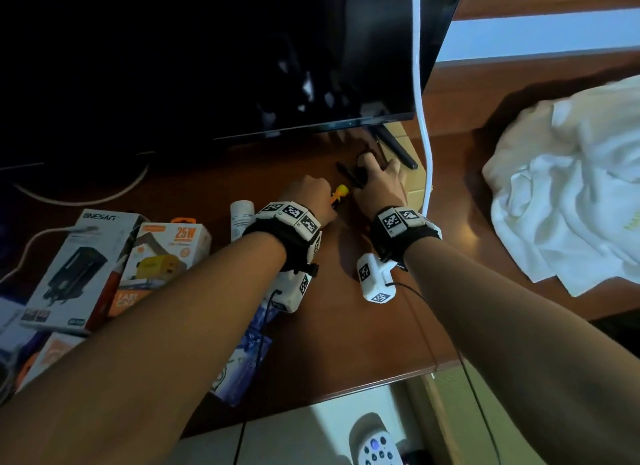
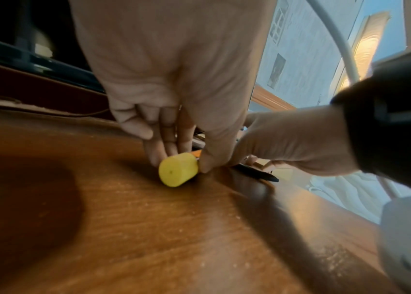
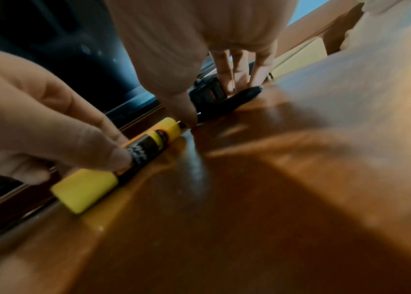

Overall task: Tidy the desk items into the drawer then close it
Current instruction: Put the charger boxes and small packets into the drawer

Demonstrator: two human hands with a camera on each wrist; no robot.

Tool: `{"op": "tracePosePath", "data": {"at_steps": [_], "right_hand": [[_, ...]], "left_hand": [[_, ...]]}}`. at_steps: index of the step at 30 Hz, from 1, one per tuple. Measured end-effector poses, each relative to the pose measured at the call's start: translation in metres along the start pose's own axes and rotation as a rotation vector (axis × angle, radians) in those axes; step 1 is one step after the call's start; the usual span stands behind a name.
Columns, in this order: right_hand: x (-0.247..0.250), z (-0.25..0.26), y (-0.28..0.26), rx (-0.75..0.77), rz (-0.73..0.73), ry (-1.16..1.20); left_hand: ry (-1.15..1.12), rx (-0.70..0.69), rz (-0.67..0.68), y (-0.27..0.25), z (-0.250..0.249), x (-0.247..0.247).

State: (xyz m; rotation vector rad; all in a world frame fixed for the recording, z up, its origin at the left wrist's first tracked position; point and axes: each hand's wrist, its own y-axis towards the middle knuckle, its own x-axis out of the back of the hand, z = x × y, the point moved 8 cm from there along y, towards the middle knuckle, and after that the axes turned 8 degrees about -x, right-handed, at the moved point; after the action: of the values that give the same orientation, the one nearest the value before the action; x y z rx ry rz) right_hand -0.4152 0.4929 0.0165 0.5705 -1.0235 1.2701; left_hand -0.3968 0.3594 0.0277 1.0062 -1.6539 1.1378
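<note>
We are reaching both bare forearms forward across the wooden desk (image 1: 374, 326), toward the foot of the dark monitor (image 1: 207, 56). Our left hand (image 1: 308, 194) is curling its fingers and thumb around the yellow-capped marker (image 3: 113, 169), which is lying on the desk surface; the thumb (image 3: 103, 147) is pressing on the black label of the barrel. Our right hand (image 1: 379, 180) is arching over a cluster of black items (image 3: 220, 99), fingers bent down onto them and the thumb tip touching the desk just beside the marker's far cap. Whether it is truly gripping them, we cannot tell. How many black items are lying there is also unclear: we are seeing at least one slim black pen (image 2: 257, 173) poking out beneath the hand.

We are counting one marker, two boxed chargers (image 1: 114, 256) at the left, one white bottle (image 1: 240, 218) just beside our left wrist, and one white remote (image 1: 375, 447) below the desk edge.

A white cable (image 1: 424, 118) is hanging down past the monitor's right corner. A crumpled white cloth (image 1: 568, 201) is lying well apart at the right. The monitor's stand (image 1: 398, 146) is sitting close behind our right hand, crowding it.
</note>
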Motion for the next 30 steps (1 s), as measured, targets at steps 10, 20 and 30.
{"op": "tracePosePath", "data": {"at_steps": [10,20,30], "right_hand": [[0.002,-0.006,-0.018,-0.048,-0.029,-0.092],[0.009,-0.036,-0.082,-0.063,0.083,-0.157],[0.046,-0.048,-0.192,0.047,0.031,-0.143]], "left_hand": [[-0.034,0.131,0.092,-0.043,0.019,-0.005],[-0.222,0.093,-0.132,-0.104,-0.002,0.034],[-0.474,0.015,-0.382,-0.205,-0.039,0.047]]}}
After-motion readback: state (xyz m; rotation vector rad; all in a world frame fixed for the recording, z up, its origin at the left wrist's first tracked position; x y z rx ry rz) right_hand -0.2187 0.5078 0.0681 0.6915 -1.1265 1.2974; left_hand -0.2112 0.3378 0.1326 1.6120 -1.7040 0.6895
